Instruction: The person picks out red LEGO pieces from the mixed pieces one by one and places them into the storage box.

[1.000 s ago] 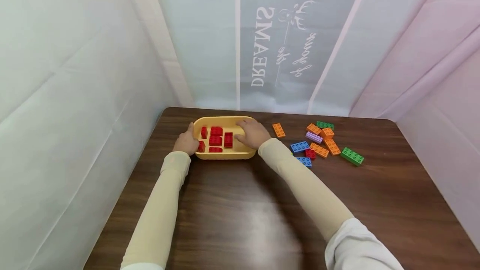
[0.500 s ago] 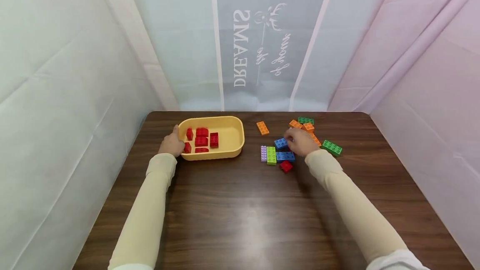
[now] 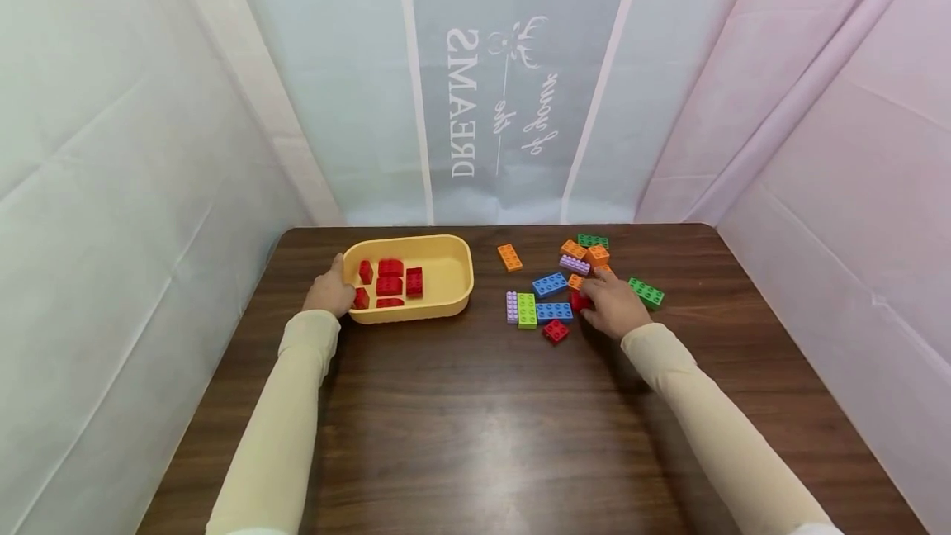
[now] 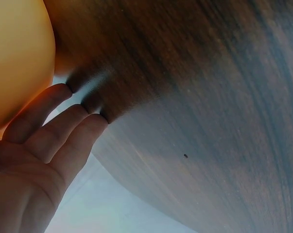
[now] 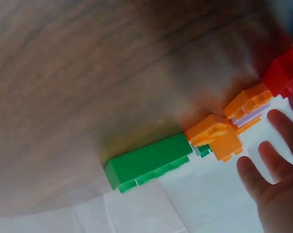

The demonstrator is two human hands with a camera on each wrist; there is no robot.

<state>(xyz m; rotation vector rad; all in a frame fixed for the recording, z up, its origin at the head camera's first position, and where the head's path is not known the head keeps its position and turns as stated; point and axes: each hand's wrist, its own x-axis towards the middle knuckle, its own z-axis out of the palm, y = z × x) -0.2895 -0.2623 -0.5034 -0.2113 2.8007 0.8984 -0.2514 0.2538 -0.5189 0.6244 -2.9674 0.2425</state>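
My left hand (image 3: pixel 329 289) holds the left end of the yellow tray (image 3: pixel 456 308). Its thumb lies over the rim, and three fingers (image 4: pixel 71 141) extend along the outside, tips down by the table; the thumb is hidden in the left wrist view. Several red bricks (image 3: pixel 390 286) lie inside the tray. Over the loose bricks on the right, my right hand (image 3: pixel 615 304) pinches a red toy brick (image 3: pixel 578 300) at its fingertips. In the right wrist view the same red brick (image 5: pixel 284 73) is partly cut off at the edge.
Blue bricks (image 3: pixel 551 285), a lime brick (image 3: pixel 527 311), a lilac brick (image 3: pixel 574 263) and another red brick (image 3: pixel 555 331) lie left of the right hand. Orange bricks (image 3: pixel 598 255) sit beyond it, a green brick (image 3: pixel 645 293) to its right. A curtain (image 3: pixel 498 205) hangs behind the table.
My right hand has left the tray's right end, moved right to the loose bricks and taken hold of a red brick. The left hand stays at the tray. The head view has turned right.
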